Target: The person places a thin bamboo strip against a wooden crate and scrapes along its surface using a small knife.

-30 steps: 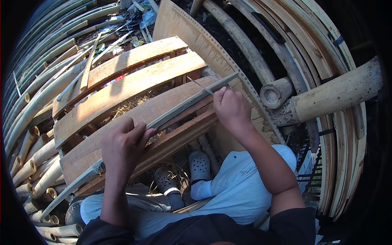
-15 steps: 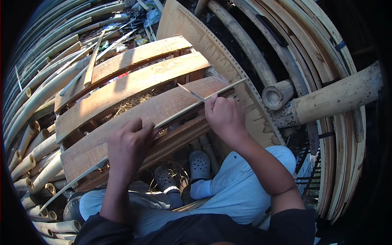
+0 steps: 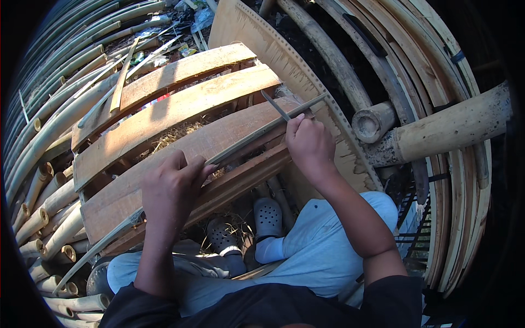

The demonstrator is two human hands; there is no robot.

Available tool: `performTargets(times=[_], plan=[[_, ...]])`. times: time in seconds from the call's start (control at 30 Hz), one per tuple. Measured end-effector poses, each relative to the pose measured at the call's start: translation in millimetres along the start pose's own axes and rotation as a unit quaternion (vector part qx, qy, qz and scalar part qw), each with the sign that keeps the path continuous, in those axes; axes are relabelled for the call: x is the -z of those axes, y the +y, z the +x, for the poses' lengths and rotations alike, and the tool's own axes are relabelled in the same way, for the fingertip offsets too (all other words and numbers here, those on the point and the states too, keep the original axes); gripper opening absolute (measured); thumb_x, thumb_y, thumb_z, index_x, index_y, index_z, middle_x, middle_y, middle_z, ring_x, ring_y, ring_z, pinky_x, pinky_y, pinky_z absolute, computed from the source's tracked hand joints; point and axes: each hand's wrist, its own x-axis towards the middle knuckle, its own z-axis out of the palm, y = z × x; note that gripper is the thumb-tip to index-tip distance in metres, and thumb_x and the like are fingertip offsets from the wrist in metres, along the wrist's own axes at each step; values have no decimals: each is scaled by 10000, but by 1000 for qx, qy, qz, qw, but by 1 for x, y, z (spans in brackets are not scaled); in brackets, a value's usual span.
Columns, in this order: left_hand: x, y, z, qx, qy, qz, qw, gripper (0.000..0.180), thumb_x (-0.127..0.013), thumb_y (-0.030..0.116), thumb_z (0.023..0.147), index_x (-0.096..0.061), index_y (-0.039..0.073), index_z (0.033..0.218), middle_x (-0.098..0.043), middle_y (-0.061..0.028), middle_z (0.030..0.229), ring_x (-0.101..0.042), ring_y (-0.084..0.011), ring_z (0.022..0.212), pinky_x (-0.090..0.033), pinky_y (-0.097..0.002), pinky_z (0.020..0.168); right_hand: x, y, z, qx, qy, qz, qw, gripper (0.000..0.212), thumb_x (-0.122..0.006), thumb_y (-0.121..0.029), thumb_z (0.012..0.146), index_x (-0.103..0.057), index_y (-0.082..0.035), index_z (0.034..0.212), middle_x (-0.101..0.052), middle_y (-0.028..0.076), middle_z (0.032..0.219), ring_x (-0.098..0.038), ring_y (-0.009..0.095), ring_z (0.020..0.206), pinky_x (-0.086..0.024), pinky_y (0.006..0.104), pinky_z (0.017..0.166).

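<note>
A long, thin bamboo strip (image 3: 247, 139) runs slantwise over the near edge of a slatted wooden crate (image 3: 186, 101). My left hand (image 3: 172, 183) is closed around its middle. The strip's other end (image 3: 104, 242) hangs past the crate at the lower left, with frayed fibres beside my left wrist. Near the strip's far right end, my right hand (image 3: 310, 143) grips a knife (image 3: 275, 105). Its blade points up and left, crossing the strip; the handle is hidden in my fist. Whether the edge cuts into the bamboo, I cannot tell.
Many bamboo poles (image 3: 54, 191) are stacked on the left. A loose flat strip (image 3: 123, 76) lies across the crate's far slat. Behind it stands a stained plywood sheet (image 3: 257, 41). On the right are a thick bamboo pole (image 3: 448, 131) and bent wooden slats (image 3: 454, 218).
My right hand and the knife have moved slightly right along the strip, toward its end. The strip has rolled, now showing a darker, broader face. My left hand stays nearly in place.
</note>
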Motion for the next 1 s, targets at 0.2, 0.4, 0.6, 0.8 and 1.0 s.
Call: performTargets(times=[0.2,0.4,0.6,0.8,1.0], plan=[[2,4,0,-15,-17,0,1000,187,-757,314,843,-678,145,839,-513,-66,726,-596,-267,650,-449,-413,557,-2,17,10,-2,3,-19,1000,512,-442,-261,982,-704,-8,623,-652,262,633,-685,437,608,-580,550,637],[1,5,-1,4,-20,-5,1000,167,-755,309,849,-697,153,866,-509,-67,727,-594,-267,657,-451,-415,567,7,-9,-7,40,-103,37,993,508,-443,-273,979,-708,9,650,-657,270,653,-694,448,662,-583,535,691],[0,7,-2,2,-26,-1,1000,165,-747,326,857,-707,168,881,-502,-61,735,-592,-257,653,-446,-408,562,4,22,22,-68,-38,1,997,538,-391,-259,995,-685,47,664,-647,299,680,-669,494,696,-546,577,734],[-1,8,0,2,-34,1,999,154,-740,328,863,-718,186,916,-493,-54,741,-586,-246,668,-438,-405,562,2,4,6,2,-65,66,996,514,-403,-270,989,-686,52,705,-651,312,715,-664,503,725,-533,586,764],[-3,4,2,-4,5,-13,1000,159,-807,286,794,-744,150,848,-530,-75,685,-579,-264,587,-439,-406,537,8,9,7,9,-99,90,991,546,-390,-301,1038,-680,58,744,-641,325,714,-653,514,740,-529,564,741]])
